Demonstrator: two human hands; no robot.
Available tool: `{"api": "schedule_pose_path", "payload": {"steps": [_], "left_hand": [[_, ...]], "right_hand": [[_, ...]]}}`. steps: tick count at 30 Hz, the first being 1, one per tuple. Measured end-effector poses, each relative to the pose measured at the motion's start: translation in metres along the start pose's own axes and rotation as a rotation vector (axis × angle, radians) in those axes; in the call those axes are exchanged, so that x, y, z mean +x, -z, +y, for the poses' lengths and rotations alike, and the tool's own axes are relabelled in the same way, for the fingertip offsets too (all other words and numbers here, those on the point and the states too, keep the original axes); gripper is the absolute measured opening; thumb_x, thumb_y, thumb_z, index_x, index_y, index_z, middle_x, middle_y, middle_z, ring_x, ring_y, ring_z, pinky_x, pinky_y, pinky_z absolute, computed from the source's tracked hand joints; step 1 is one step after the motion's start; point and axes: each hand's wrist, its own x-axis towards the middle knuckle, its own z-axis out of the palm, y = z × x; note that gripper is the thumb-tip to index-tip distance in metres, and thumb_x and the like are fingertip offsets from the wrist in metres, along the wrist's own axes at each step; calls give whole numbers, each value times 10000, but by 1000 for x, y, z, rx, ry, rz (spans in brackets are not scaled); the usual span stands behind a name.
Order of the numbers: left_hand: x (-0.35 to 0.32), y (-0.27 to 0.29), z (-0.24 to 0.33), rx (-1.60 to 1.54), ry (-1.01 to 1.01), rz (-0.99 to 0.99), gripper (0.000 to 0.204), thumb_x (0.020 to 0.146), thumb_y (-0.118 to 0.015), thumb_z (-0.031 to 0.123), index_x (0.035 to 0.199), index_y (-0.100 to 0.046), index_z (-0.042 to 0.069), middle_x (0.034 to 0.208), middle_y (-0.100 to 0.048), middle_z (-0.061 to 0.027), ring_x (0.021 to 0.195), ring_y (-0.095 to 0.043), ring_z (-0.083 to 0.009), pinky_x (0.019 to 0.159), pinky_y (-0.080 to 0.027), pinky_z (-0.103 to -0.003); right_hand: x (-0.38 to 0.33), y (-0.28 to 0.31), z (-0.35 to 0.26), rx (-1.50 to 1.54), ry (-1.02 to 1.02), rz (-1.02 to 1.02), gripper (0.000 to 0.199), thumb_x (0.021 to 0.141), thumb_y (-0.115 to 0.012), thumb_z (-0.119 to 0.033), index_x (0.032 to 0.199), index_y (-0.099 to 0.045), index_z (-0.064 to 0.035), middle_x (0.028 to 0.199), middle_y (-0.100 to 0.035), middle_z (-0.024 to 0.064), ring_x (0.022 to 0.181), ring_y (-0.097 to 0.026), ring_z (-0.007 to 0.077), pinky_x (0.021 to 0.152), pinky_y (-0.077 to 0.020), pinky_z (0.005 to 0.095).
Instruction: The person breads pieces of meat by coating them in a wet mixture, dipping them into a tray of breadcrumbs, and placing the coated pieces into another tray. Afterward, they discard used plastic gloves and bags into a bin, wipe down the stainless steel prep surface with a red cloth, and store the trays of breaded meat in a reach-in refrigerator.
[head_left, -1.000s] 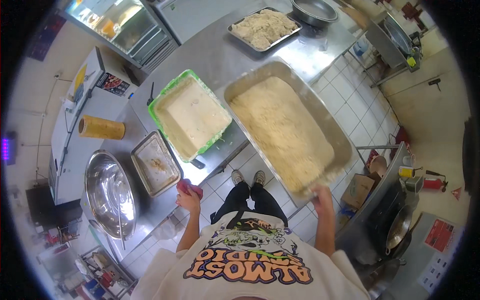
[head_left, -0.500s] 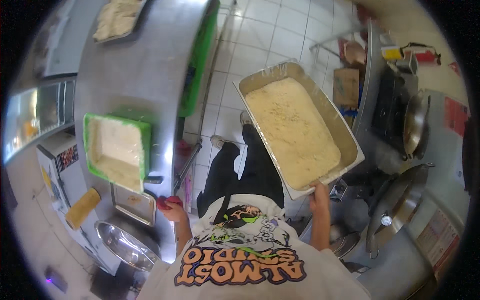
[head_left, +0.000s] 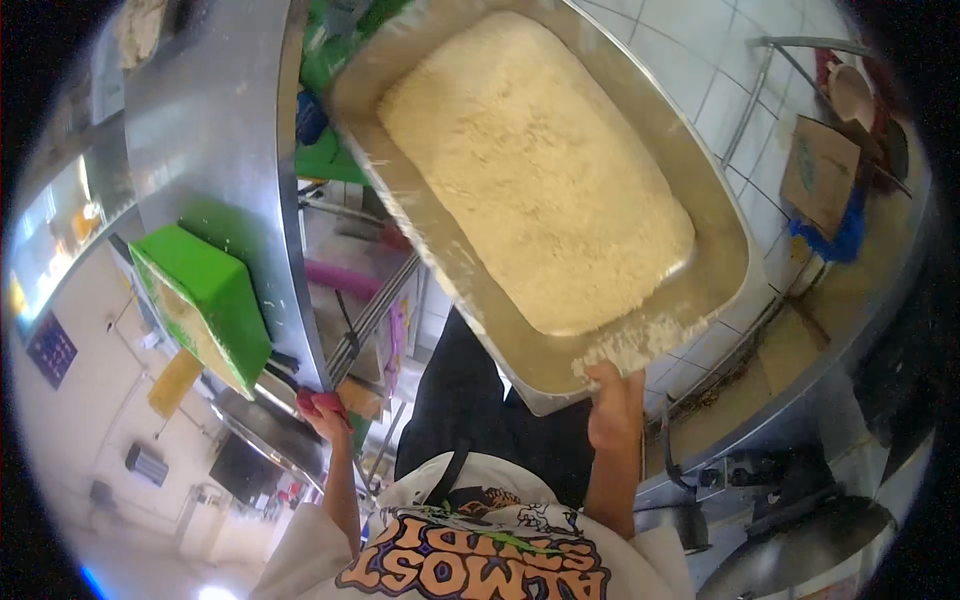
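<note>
My right hand [head_left: 612,415] is closed on the near rim of a large deep metal pan [head_left: 730,240], thumb over the edge. A slab of pale yellow, crumbly-topped, dough-like or floury food [head_left: 545,180] covers much of its base, and white residue clings to the walls. The pan hangs over the floor in front of my legs, its left side close to the steel table [head_left: 215,130]. By that table's edge my left hand [head_left: 331,420] is closed around a bunched red cloth [head_left: 318,402]. Near it stands a green rectangular tub [head_left: 215,295] with pale residue on its rim.
A dark handle [head_left: 284,362] sticks out beside the tub, with a steel bowl [head_left: 265,430] near it. Under the table are rails and a green crate [head_left: 330,160]. On the right are a cardboard box [head_left: 820,170], a metal rack leg and a large wok [head_left: 800,560].
The pan has come up and leftward, larger in view, with my right hand still on its rim. The view has shifted and tilted. My left hand keeps the red cloth at the table's edge.
</note>
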Motion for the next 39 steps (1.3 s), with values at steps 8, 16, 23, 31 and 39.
{"api": "schedule_pose_path", "payload": {"steps": [8,16,23,31,39], "left_hand": [[16,3,-32,71,-160,75,632,994,-526,357,1475,-301,15,1441,-444,-177,1242,-498,-293,1059,-379,-382],[31,16,-74,-111,-80,11,547,1029,-457,239,1482,-258,5,1493,-365,-177,1359,-372,-294,1128,-296,-393],[13,15,-32,-142,5,-71,572,1036,-460,266,1506,-203,63,1415,-434,-126,1118,-500,-204,954,-427,-326],[17,16,-44,-11,-119,-5,625,1025,-473,317,1509,-199,34,1484,-363,-204,1305,-423,-307,1084,-343,-395],[27,22,-60,-53,-61,-51,676,1011,-490,352,1511,-178,21,1493,-340,-226,1318,-413,-321,1085,-334,-403]], "right_hand": [[75,-108,18,-207,134,-554,437,814,-527,30,1248,-490,53,1147,-589,90,1032,-569,180,891,-452,300],[137,-259,72,-585,312,-609,382,815,-561,-124,1138,-565,81,813,-665,214,685,-651,259,645,-514,399],[165,-366,127,-674,339,-578,777,801,-596,-84,1467,-214,33,1084,-620,341,978,-643,438,831,-510,459],[193,-384,146,-636,399,-510,978,760,-590,-45,1537,4,-46,1099,-604,371,1031,-593,504,898,-474,489],[194,-386,186,-560,491,-512,962,761,-565,-11,1533,9,-31,994,-632,355,970,-615,503,838,-500,471]]}}
